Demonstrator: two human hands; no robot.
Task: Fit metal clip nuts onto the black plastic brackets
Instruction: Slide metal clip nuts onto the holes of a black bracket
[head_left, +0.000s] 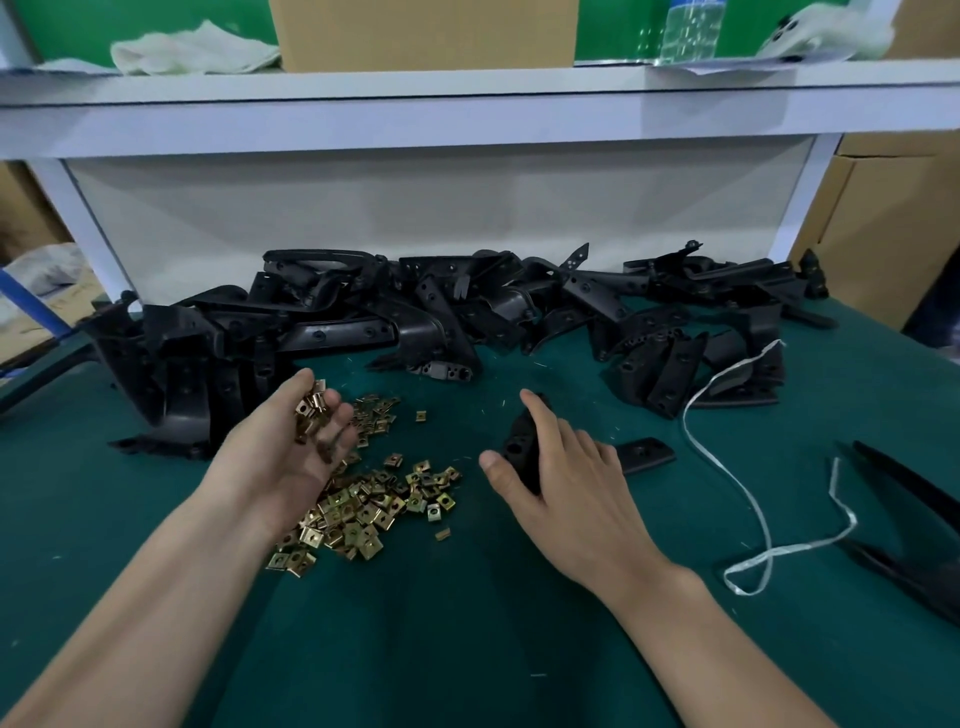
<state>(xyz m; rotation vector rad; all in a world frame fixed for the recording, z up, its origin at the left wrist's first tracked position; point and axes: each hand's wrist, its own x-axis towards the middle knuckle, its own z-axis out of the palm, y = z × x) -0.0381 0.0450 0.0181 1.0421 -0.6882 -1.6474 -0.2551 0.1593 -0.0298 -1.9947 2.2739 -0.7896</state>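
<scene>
The left hand (296, 441), in the left centre of the frame, is turned palm up and cupped, its fingers curled around a handful of clip nuts (310, 410). The right hand (563, 470), at centre, is clamped on 1 black bracket (519, 441), held over the green mat (467, 649). No nut is seen seated on that bracket. A loose pile of clip nuts (363, 509) is spread below the left hand, and a large heap of brackets (415, 312) is stacked across the middle of the frame; no brass can be made out on them. 1 flat black piece (647, 454) lies just beside the right hand. Most of the work is judged to be left, with the fitting of this bracket not yet begun.
</scene>
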